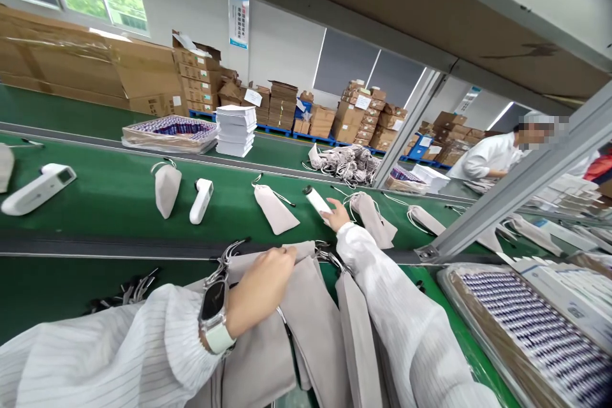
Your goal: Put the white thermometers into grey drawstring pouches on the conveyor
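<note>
My right hand (338, 214) reaches over the green conveyor belt, its fingers around the lower end of a white handheld thermometer (316, 201) with a dark tip. My left hand (262, 287), with a watch on its wrist, is closed at the top edge of a grey drawstring pouch (306, 250); its fingertips are partly hidden. Under and beside it lie several more grey pouches (318, 325) with cords and black toggles. On the belt, a filled-looking pouch (275, 209) lies left of my right hand, and another pouch (373, 218) lies just right of it.
Two more white thermometers (201, 201) (41, 190) and a pouch (167, 189) sit farther left on the belt. A tray of batteries (540, 325) stands at right. Beyond the belt are stacked white booklets (235, 131) and piled pouches (351, 164). A metal post (411, 121) rises at right; a co-worker (492, 153) is behind it.
</note>
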{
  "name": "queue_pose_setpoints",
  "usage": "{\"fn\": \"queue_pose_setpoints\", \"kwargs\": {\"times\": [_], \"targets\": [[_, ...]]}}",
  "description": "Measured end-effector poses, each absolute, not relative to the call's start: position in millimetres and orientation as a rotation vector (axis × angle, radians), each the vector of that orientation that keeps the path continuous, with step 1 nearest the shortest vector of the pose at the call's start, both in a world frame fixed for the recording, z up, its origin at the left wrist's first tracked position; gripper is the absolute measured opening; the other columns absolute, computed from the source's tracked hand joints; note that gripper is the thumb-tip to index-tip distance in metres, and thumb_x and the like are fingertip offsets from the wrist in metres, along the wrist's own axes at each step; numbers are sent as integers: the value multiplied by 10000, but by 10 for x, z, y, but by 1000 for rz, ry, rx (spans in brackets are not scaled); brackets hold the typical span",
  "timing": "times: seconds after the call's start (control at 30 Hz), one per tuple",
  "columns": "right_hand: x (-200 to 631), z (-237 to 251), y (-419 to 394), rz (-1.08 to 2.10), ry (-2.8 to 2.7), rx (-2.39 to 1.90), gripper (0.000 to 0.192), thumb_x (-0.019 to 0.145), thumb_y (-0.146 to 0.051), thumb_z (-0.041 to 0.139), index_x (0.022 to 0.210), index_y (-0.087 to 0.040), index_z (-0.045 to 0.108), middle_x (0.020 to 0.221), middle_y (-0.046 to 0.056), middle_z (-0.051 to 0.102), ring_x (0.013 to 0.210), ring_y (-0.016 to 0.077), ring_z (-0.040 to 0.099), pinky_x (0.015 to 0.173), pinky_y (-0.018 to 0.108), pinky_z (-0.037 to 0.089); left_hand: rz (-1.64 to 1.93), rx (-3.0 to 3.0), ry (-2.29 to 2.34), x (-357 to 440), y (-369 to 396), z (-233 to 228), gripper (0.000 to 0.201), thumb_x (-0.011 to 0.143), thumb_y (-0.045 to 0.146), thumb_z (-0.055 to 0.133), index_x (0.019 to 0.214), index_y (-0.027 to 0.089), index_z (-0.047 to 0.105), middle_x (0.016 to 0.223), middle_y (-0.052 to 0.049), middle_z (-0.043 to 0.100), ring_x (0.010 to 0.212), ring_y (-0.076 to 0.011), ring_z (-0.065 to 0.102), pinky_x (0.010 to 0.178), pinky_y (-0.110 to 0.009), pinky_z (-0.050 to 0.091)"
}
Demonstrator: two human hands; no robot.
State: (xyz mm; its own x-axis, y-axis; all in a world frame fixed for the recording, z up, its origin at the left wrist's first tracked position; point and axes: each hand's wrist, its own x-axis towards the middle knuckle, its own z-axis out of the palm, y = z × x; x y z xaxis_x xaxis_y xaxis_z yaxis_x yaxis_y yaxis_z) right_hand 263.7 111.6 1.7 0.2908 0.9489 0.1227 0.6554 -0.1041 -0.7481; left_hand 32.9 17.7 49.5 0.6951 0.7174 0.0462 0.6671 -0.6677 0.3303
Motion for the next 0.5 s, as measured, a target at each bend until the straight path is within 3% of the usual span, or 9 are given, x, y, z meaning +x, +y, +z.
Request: {"fn": "queue_pose_setpoints", "kwargs": {"times": [0.1,0.2,0.27,0.37,0.5], "targets": [[2638,281,1017,736,-1311,-1555,585,800,-255,414,1302,-185,121,942,66,591,854,153,600,735,338,485,185,2691,1060,297,161,525,104,734,125,402,664,182,453,689,-50,548,777,-229,513,620,-308,357],[2539,639,826,1085,-1217,-1049,948,651,-180,609,1307,-293,-67,998,29,580,890,152,597,793,359,471,201,2635,946,297,154,579,145,789,195,378,658,192,438,686,-30,533,791,-223,500,635,-305,358],[2422,847,678,1231,-1231,-862,1081,587,-130,659,1282,-372,-133,982,-4,576,868,158,607,801,394,468,287,2537,868,315,145,652,150,833,229,320,737,202,432,721,-11,521,749,-193,494,627,-285,357],[2238,1033,499,1283,-1262,-777,1072,580,-100,658,1257,-425,-108,905,-45,558,814,154,619,794,421,471,418,2404,768,350,127,778,161,861,262,279,766,208,398,727,21,481,690,-151,467,609,-250,346],[2115,1109,390,1405,-1233,-730,879,562,-63,650,1187,-382,120,833,-66,507,777,157,612,751,435,489,600,2330,782,377,120,860,156,850,275,340,717,200,374,718,39,412,645,-117,416,582,-222,320]]}}
